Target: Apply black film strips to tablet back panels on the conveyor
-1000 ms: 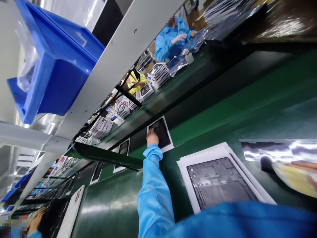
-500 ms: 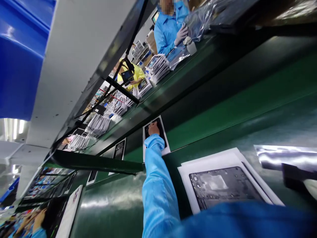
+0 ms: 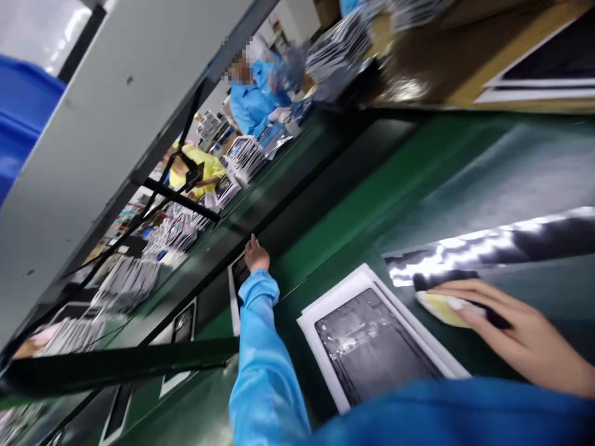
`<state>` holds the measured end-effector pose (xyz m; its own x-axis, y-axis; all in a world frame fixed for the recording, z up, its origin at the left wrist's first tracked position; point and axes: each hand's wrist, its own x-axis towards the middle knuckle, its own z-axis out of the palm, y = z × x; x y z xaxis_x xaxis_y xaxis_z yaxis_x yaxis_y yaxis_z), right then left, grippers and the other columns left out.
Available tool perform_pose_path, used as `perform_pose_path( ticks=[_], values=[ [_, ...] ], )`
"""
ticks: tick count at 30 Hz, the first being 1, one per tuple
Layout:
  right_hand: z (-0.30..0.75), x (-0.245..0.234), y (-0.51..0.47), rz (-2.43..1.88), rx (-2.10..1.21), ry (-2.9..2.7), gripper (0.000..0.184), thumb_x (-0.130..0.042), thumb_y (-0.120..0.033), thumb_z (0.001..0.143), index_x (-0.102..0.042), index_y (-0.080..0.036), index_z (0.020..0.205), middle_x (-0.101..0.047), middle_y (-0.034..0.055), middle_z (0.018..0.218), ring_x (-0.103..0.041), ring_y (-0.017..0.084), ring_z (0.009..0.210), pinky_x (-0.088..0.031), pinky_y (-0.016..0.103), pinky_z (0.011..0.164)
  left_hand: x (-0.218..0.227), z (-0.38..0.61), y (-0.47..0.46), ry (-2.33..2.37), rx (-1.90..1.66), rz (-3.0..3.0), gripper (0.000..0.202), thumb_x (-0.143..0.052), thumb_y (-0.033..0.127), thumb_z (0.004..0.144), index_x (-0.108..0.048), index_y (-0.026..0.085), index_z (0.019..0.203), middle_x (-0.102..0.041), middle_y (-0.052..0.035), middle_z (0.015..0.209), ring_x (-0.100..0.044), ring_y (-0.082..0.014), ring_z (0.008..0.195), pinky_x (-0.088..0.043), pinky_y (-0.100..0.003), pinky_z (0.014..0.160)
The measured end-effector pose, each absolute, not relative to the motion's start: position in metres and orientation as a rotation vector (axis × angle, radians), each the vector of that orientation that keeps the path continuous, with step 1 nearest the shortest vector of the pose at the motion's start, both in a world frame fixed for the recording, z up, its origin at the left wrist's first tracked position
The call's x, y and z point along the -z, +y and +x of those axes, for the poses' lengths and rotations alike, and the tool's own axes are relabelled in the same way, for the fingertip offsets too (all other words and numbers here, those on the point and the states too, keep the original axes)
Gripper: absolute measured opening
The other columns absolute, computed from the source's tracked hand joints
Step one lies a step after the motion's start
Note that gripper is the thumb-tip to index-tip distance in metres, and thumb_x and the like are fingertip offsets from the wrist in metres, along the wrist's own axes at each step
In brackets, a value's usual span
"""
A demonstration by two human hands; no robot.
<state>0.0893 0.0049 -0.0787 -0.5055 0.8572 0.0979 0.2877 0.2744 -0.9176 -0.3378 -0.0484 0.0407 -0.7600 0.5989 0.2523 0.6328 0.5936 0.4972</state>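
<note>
My left hand (image 3: 256,255), in a blue sleeve, reaches across the green bench and rests on a dark tablet panel (image 3: 239,272) lying on a white sheet (image 3: 233,303). It hides most of that panel. Nearer lies a second dark panel (image 3: 372,347) on a white sheet (image 3: 320,347), with no hand on it. My right hand (image 3: 502,328) has its fingers over a pale yellow pad (image 3: 441,310), which lies against a long silver foil bag (image 3: 488,244). The pad's underside is hidden.
A grey shelf board (image 3: 102,136) and a blue bin (image 3: 18,111) hang at the upper left, with a black bar (image 3: 116,365) below. Farther along the bench are stacks of packaged items (image 3: 246,158). A co-worker in blue (image 3: 253,99) and another in yellow (image 3: 195,173) work there.
The view has tilted and swung, so everything sits differently in the frame. My right hand and the yellow pad have come farther into view, over the foil bag. My left hand stays on the far panel.
</note>
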Motion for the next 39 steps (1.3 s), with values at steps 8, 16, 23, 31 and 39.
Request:
perform_pose_path(
  ticks=[8, 16, 23, 31, 39],
  values=[
    [0.128, 0.042, -0.009, -0.840, -1.052, -2.117, 0.040, -0.043, -0.050, 0.095, -0.074, -0.032, 0.114, -0.064, 0.0091, 0.134, -0.061, 0.029, 0.122, -0.049, 0.048, 0.106, -0.022, -0.143, -0.036, -2.121, 0.448, -2.343, 0.033, -0.054, 0.022, 0.092, -0.065, 0.021, 0.123, -0.063, -0.0125, 0.134, -0.057, -0.0273, 0.126, -0.047, -0.045, 0.108],
    [0.172, 0.046, 0.020, -0.973, -1.055, -2.326, 0.051, -0.041, -0.066, 0.090, -0.079, -0.033, 0.100, -0.042, 0.0046, 0.158, -0.029, 0.035, 0.148, -0.021, 0.060, 0.120, 0.009, -0.054, -0.046, -2.140, 0.079, -2.323, 0.052, -0.055, 0.034, 0.093, -0.055, 0.007, 0.137, -0.054, -0.0237, 0.144, -0.053, -0.0361, 0.133, -0.048, -0.053, 0.109],
    [0.153, 0.044, 0.031, -0.799, -1.265, -2.443, 0.052, -0.044, -0.067, 0.088, -0.080, -0.031, 0.099, -0.033, 0.0057, 0.162, -0.019, 0.037, 0.150, -0.013, 0.063, 0.120, 0.012, -0.049, -0.046, -2.279, 0.165, -2.282, 0.057, -0.053, 0.041, 0.094, -0.050, 0.013, 0.143, -0.050, -0.0206, 0.148, -0.047, -0.0354, 0.138, -0.043, -0.055, 0.113],
    [0.141, 0.065, 0.027, -0.598, -1.212, -2.567, 0.048, -0.047, -0.064, 0.088, -0.079, -0.031, 0.105, -0.059, 0.0113, 0.143, -0.035, 0.037, 0.145, -0.012, 0.065, 0.120, 0.003, -0.023, -0.037, -2.341, 0.386, -2.412, 0.062, -0.059, 0.048, 0.090, -0.052, 0.014, 0.141, -0.055, -0.0189, 0.144, -0.051, -0.0346, 0.134, -0.045, -0.053, 0.113],
    [0.155, 0.050, 0.024, -0.639, -1.284, -2.524, 0.049, -0.047, -0.065, 0.087, -0.081, -0.030, 0.095, -0.044, 0.0071, 0.156, -0.028, 0.037, 0.147, -0.019, 0.061, 0.120, -0.008, -0.012, -0.033, -2.564, 0.880, -2.292, 0.039, -0.045, 0.028, 0.097, -0.062, 0.019, 0.131, -0.065, -0.0139, 0.134, -0.061, -0.0294, 0.124, -0.050, -0.048, 0.110]
  ],
)
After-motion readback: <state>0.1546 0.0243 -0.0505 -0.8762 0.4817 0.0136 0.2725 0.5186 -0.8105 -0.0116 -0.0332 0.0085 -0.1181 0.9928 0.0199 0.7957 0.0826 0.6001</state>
